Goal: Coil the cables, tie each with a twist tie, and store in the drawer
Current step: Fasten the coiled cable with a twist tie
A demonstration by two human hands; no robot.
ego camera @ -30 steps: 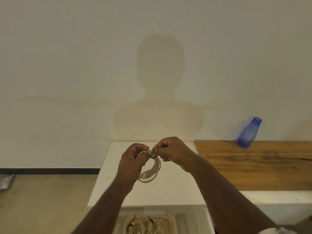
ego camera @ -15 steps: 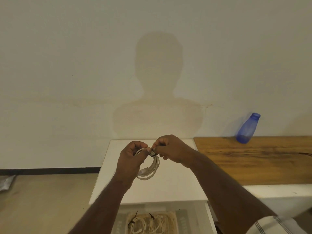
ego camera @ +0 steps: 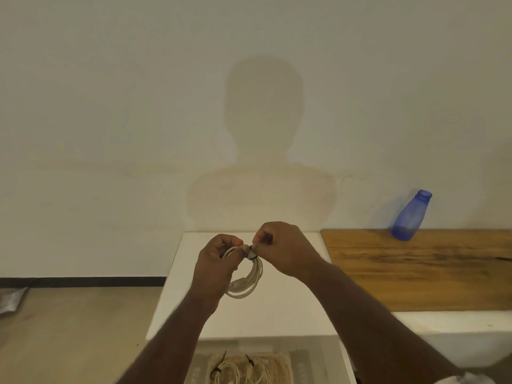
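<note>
1. Both hands are gripping one job: the left hand (ego camera: 219, 261) is holding the coiled white cable (ego camera: 246, 278) with fingers curled round its upper arc, and the right hand (ego camera: 279, 248) is pinching the dark twist tie (ego camera: 251, 254) at the top of the coil.
2. That coil is hanging in the air above the middle of the white table (ego camera: 291, 306), touching nothing but the hands.
3. Below the table's near edge, the open drawer (ego camera: 313, 356) is already holding two tied coils (ego camera: 241, 370) on a woven liner.
4. Judging by the pinch, the tie is being twisted closed, so this coil looks nearly ready for storing.
5. A cable like this is probably light and springy, wanting to unwind; keeping hold right beside the tie, where all loops are bunched, seems safest.
6. Thin wire ties are likely slipping easily between fingertips, so pinching both ends close to the cable should be helping.
7. At the far edge of the wooden table (ego camera: 415, 270) to the right, a blue bottle (ego camera: 410, 217) is standing near the wall.
</note>
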